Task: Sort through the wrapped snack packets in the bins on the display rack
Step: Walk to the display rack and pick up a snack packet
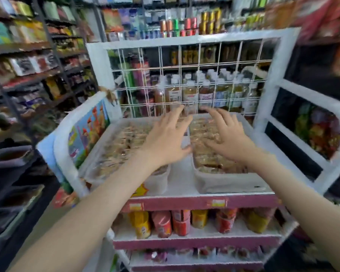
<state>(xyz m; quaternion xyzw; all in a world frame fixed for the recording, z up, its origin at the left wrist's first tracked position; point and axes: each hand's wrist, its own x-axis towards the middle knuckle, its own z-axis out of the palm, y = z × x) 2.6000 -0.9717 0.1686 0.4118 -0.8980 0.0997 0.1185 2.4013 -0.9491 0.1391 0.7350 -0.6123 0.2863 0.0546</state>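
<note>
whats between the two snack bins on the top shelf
In the head view, only a bare strip of white shelf separates the left bin from the right bin; the left hand is over its far end.

the left hand point(165, 142) is covering the near right part of the left bin point(158, 183), and the right hand point(230, 140) is covering the middle of the right bin point(224, 183). whether any fingertip is touching the snack packets point(122, 146) is not resolving. blur is smearing the packet print, the shelf-edge labels point(218, 202) and the bottles point(188, 93) behind the wire grid point(199, 64). the bottom edge is cutting off the left forearm point(77, 213) and the right forearm point(312, 213).
</note>
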